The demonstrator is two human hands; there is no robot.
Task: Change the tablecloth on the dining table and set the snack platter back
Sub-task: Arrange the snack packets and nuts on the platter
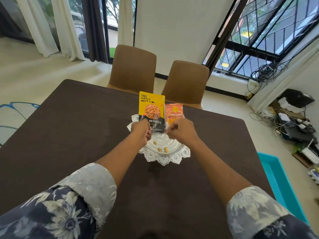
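On the tabletop (69, 128), your silver platter (164, 160) has a scalloped petal rim. Your left grip (140, 131) pinches the almond pouch (151, 107) at its 12 o'clock. I cannot tell what your curled right grip (181, 129) holds.

The tablecloth (86, 135) is dark brown, platter (164, 160) silver, pouch (151, 107) yellow-black, packet (173, 112) orange.

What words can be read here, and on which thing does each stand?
"THE DAILY NUT CO.": yellow pouch, top.
"LMONDS", first letter hidden by the left hand: same pouch, lower.
"GARLIC", next word blurred: orange packet.
Smaller print on both: unreadable.
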